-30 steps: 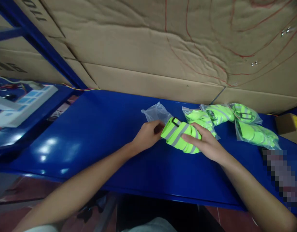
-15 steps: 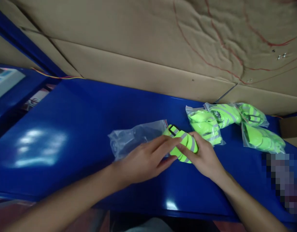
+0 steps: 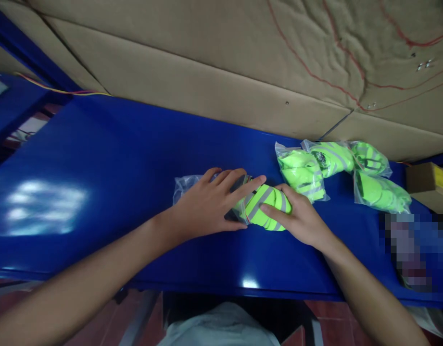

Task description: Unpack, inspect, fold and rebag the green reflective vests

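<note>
A rolled neon yellow-green reflective strap [image 3: 270, 207] with grey bands is partly inside the mouth of a clear zip bag [image 3: 185, 185]. My right hand [image 3: 302, 218] grips the roll's right end, its thumb laid across the front. My left hand [image 3: 210, 204] reaches over the bag, fingers on the far side and thumb on the near side, holding it around its mouth. Much of the bag is hidden beneath that hand. Close behind my right hand lies a filled bag of the same neon straps [image 3: 302, 175].
More bagged neon straps [image 3: 335, 158] lie at the back right of the blue table [image 3: 134, 144]. A cardboard box [image 3: 425, 185] stands at the right edge. Brown cardboard [image 3: 207, 81] with red wires forms the back wall. A blurred-out patch [image 3: 416, 254] covers the right front.
The bag's mouth has come over the roll's left end, covering where the black buckle showed. My left hand's fingers have spread over the bag. The camera view has shifted slightly.
</note>
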The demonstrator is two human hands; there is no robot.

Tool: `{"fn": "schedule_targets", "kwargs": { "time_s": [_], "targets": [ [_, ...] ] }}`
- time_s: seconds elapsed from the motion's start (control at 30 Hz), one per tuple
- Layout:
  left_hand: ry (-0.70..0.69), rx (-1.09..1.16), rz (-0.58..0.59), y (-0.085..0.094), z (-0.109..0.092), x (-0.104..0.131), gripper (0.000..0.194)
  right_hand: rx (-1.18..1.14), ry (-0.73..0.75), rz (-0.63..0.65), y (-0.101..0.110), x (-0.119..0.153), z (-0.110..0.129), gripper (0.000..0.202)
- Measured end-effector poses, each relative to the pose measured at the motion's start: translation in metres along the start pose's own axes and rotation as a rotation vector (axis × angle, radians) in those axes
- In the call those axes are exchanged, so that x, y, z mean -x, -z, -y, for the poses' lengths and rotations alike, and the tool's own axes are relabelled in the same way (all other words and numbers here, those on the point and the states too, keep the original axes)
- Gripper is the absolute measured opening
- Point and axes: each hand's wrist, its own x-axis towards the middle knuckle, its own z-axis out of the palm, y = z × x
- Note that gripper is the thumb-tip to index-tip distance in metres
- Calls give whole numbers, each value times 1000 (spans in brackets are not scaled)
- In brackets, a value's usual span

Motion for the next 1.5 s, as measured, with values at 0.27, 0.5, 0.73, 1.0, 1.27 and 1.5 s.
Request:
{"fn": "schedule_targets", "kwargs": {
  "time_s": [0.27, 0.5, 0.73, 1.0, 1.27, 1.5],
  "targets": [
    [-90, 27, -50, -3, -13, 0, 101, 92, 115, 26, 1, 6, 7, 38],
    [-90, 77, -39, 2, -30, 2, 104, 3, -1, -36, -8, 5, 10, 51],
    [77, 109, -48, 3, -18, 2, 120, -219, -96, 45, -2, -1, 10, 48],
    [-3, 45, -54, -6, -24, 0, 102, -229, -36, 20, -17, 4, 13, 47],
    [-9, 44, -63, -10, -24, 1, 102, -325, 23, 352, 11, 13, 8, 56],
    [-2, 51, -106, -14, -32, 0, 91, -300, 78, 135, 2, 13, 9, 38]
  ]
}}
